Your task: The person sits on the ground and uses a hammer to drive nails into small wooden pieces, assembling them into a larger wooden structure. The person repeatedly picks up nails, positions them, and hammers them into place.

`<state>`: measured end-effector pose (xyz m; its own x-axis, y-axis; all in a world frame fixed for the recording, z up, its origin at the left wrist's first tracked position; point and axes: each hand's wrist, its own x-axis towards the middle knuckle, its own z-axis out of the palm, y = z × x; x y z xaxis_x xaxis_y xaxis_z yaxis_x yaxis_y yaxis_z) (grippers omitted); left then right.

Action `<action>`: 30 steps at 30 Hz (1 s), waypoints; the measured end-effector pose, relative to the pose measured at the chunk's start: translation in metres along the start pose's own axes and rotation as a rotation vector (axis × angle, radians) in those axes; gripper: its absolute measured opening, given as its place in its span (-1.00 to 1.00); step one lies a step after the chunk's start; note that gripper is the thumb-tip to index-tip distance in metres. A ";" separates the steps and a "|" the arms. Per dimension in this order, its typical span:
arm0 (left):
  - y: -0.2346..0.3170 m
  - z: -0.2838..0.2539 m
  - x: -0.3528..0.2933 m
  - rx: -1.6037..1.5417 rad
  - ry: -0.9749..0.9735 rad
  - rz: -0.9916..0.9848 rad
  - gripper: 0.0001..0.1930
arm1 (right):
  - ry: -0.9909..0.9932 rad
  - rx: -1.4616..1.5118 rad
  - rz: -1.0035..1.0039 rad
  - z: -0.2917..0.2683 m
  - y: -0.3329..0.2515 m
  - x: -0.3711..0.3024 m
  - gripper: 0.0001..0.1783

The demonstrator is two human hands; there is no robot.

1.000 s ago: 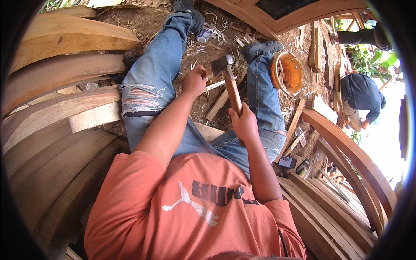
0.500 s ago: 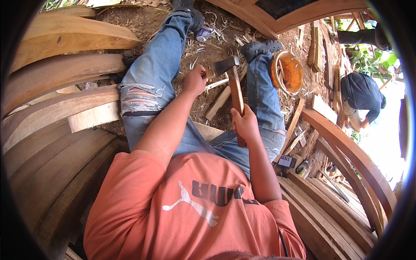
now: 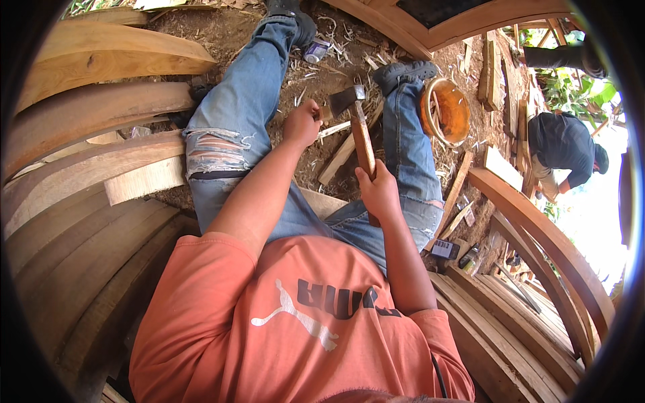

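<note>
"Head camera: what is the right hand (image 3: 381, 193) doing?"

"It is wrapped tight around an axe (image 3: 363, 138). The axe is up over the dirt (image 3: 310, 86), between two legs in blue jeans (image 3: 235, 111). Its blade (image 3: 342, 101) points left."

"And the left hand (image 3: 302, 125)?"

"It is closed on a small bit of wood (image 3: 326, 113), right by the blade. I can't tell if the blade touches it."

"What else is near?"

"An orange bucket (image 3: 457, 114) with sticks (image 3: 435, 107) in it sits by the right shoe (image 3: 404, 75). Far off to the right, another person (image 3: 563, 141) bends over."
</note>
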<state>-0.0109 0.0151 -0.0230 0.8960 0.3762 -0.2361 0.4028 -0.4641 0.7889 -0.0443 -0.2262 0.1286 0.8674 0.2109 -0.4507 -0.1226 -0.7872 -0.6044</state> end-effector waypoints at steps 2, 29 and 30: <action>-0.001 0.000 0.000 -0.002 0.003 0.002 -0.66 | -0.008 -0.030 0.008 -0.001 -0.005 -0.002 -0.63; 0.058 -0.015 -0.061 -0.598 -0.446 -0.425 -0.37 | 0.050 -0.138 -0.107 0.022 0.028 0.000 -0.65; 0.060 -0.010 -0.068 -0.635 -0.475 -0.450 -0.37 | 0.042 -0.115 -0.099 0.024 0.027 -0.001 -0.66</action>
<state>-0.0494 -0.0309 0.0461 0.7186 -0.0200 -0.6951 0.6802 0.2281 0.6967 -0.0599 -0.2338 0.0967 0.8923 0.2678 -0.3633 0.0183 -0.8258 -0.5637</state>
